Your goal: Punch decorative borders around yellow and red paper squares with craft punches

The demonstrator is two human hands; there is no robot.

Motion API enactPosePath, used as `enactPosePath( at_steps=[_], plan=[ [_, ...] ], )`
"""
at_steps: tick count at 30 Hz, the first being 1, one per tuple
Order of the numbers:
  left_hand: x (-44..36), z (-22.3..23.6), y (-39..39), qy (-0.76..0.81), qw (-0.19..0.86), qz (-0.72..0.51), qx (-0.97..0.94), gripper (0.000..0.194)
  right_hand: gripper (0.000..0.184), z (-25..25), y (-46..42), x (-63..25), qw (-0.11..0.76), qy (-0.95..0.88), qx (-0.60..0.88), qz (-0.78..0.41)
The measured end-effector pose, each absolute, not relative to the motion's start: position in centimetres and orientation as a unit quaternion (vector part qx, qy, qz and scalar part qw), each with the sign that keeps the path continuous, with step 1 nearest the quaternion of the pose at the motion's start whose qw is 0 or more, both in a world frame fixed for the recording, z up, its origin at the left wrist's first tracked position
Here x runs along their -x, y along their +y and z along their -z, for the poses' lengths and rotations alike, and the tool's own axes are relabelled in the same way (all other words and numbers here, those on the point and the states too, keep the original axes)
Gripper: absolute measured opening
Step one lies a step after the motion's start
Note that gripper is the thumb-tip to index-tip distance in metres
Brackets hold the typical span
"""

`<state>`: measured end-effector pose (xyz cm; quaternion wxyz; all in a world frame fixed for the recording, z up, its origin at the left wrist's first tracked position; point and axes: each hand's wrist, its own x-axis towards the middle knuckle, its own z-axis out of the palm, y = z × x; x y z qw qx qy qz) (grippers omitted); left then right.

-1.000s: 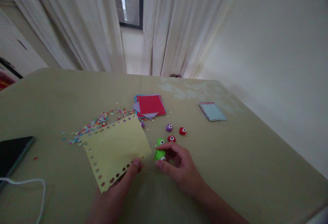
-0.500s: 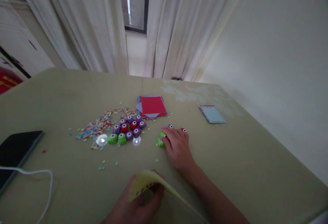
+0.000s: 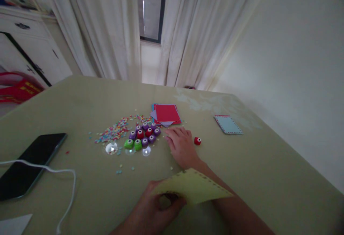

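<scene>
My left hand [image 3: 158, 206] pinches a yellow paper sheet [image 3: 193, 186] with small holes punched along its edges; the sheet bends up over the fingers. Farther out on the table, my right hand [image 3: 182, 147] lies cupped palm-down with fingers close together. What is under it is hidden. Just right of its fingers sits a small red craft punch [image 3: 197, 141]. To its left stands a cluster of purple, red and green craft punches [image 3: 145, 134], with a green punch [image 3: 129, 144] at the front.
Colourful paper bits [image 3: 114, 131] lie scattered left of the cluster. Clear round discs [image 3: 111, 148] rest in front. Behind is a stack of red, blue and purple paper [image 3: 168, 114]. A pale blue sheet [image 3: 228, 125] lies right; a phone [image 3: 32, 163] and white cable [image 3: 71, 192] left.
My right hand has shifted slightly left and covers the spot where green and purple punches showed. The yellow sheet has swung flatter and to the right. The view has turned a little left.
</scene>
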<state>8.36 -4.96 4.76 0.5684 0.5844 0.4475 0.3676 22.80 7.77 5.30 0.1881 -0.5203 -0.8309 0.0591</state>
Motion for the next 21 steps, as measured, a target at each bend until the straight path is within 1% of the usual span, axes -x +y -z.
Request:
enactPosePath(
  at_steps=[2, 4, 6, 9, 11, 12, 14, 17, 19, 21],
  plan=[
    [-8.3, -4.9, -4.9, 0.472, 0.564, -0.375, -0.564, 0.023, 0.036, -5.2, 8.4, -21.1, 0.172, -0.861, 0.474, -0.061],
    [-8.0, -4.9, -4.9, 0.508, 0.552, -0.384, -0.539, 0.036, 0.041, -5.0, 8.9, -19.7, 0.156, -0.883, 0.439, -0.060],
    [-7.5, -4.9, -4.7, 0.557, 0.533, -0.393, -0.500, 0.045, 0.034, -4.7, 9.0, -19.2, 0.158, -0.888, 0.426, -0.071],
    [-6.5, -4.9, -4.2, 0.628, 0.496, -0.415, -0.434, 0.057, 0.022, -4.7, 8.0, -20.1, 0.190, -0.877, 0.427, -0.113],
    [-5.8, -4.8, -3.7, 0.662, 0.469, -0.419, -0.407, 0.062, 0.018, -4.8, 6.5, -21.5, 0.223, -0.857, 0.442, -0.145],
    [-5.5, -4.8, -3.4, 0.679, 0.454, -0.420, -0.394, 0.064, 0.017, -4.9, 5.6, -22.2, 0.258, -0.833, 0.458, -0.172],
    [-4.9, -4.7, -2.8, 0.703, 0.431, -0.423, -0.376, 0.066, 0.018, -5.0, 3.8, -23.4, 0.341, -0.752, 0.492, -0.277],
    [-4.4, -4.6, -2.2, 0.716, 0.411, -0.436, -0.359, 0.068, 0.029, -5.1, 1.9, -24.2, 0.438, -0.602, 0.493, -0.450],
    [-4.2, -4.5, -2.0, 0.723, 0.422, -0.411, -0.362, 0.070, 0.037, -5.1, 1.5, -24.2, 0.464, -0.526, 0.465, -0.540],
    [-4.1, -4.4, -2.0, 0.725, 0.450, -0.364, -0.374, 0.070, 0.044, -5.1, 1.6, -24.2, 0.461, -0.482, 0.438, -0.602]
  ],
)
